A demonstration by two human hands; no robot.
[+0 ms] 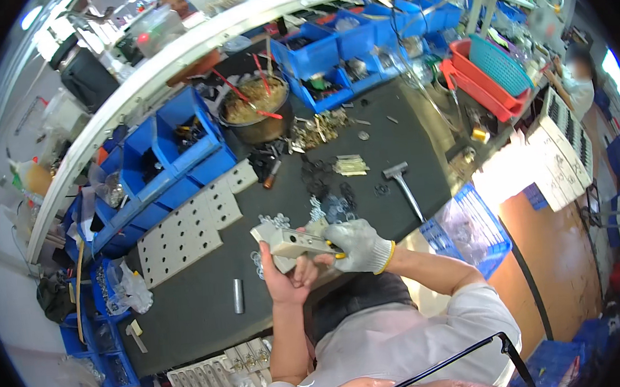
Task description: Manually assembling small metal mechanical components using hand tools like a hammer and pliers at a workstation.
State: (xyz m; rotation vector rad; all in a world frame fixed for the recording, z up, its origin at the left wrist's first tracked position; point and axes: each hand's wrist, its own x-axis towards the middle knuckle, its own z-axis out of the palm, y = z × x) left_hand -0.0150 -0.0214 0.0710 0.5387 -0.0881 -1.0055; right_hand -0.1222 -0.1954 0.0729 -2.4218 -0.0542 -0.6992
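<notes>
Over the near edge of the dark work mat (202, 302), I hold a beige rectangular block (297, 242) with small holes along its side. My left hand (287, 278), bare, grips it from below and the left, thumb up against its end. My right hand (360, 245) wears a grey knitted glove with a yellow cuff and closes on the block's right end. Glove and fingers hide that end, and whether the right hand holds something small as well cannot be made out. Small metal fasteners (276, 221) lie just beyond the block. A metal cylinder (239, 295) stands or lies left of my left forearm.
Beige perforated plates (184, 238) lie at left, before blue bins (177, 142). A pot (258, 114) with red-handled brushes stands at the back. A hammer-shaped tool (404, 187) lies right, near a blue crate (474, 229). Light-coloured parts (212, 384) sit at the near left.
</notes>
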